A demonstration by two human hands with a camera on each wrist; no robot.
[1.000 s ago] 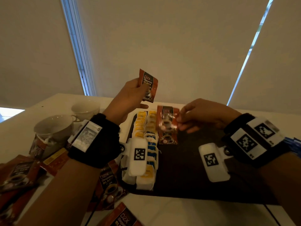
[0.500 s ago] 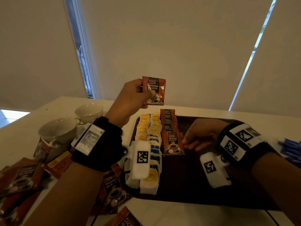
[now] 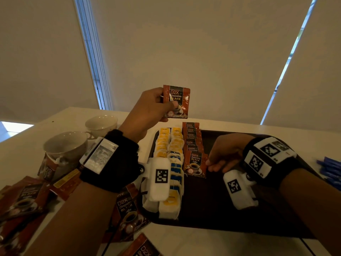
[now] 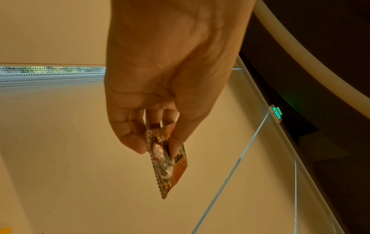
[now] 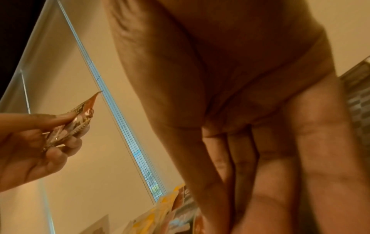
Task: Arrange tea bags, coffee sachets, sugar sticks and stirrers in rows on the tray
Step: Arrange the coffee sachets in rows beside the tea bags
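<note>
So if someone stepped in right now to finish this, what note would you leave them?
Left hand pinches one coffee sachet in the air above the tray.
Right hand, fingers straight, rests on the tray beside the nearest sachet of the coffee row.
Done: two tea bag rows, coffee row started.
Left: more sachets lie on the table; blue sticks lie right of the tray. No stirrers visible.

On the tray (image 3: 276,215), tea bags (image 3: 171,145) lie left of coffee sachets (image 3: 193,150).
</note>
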